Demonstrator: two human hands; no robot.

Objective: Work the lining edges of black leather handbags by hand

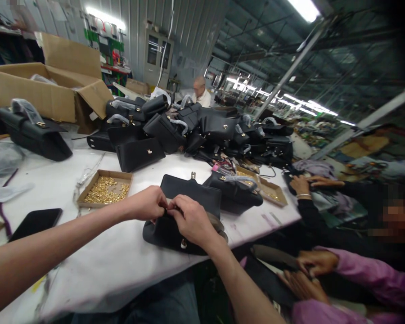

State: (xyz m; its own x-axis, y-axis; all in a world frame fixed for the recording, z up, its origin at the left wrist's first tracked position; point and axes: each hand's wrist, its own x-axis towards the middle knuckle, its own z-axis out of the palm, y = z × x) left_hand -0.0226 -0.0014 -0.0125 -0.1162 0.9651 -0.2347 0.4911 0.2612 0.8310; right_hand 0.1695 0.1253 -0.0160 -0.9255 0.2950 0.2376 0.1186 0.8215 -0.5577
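Observation:
A black handbag [189, 191] lies on the white-covered table, its flap raised with a metal clasp piece at the top and another metal fitting low on its front. Over the bag's opening, my left hand [150, 203] is closed in a pinch. My right hand [191, 218] meets it fingertip to fingertip, also pinching. Whatever the fingertips grip is too small and hidden to name. A cardboard tray [132, 177] of small gold-coloured metal parts sits left of the bag. Another black bag [236, 191] with a wrapped handle stands close on the right.
Black handbags [219, 126] are piled at the back. An open carton [30, 96] stands back left, a dark phone-like slab [37, 222] near left. Another parts tray [273, 191] is on the right. Two co-workers' hands [302, 184] and pink sleeves [367, 270] are at right; a person sits behind the pile.

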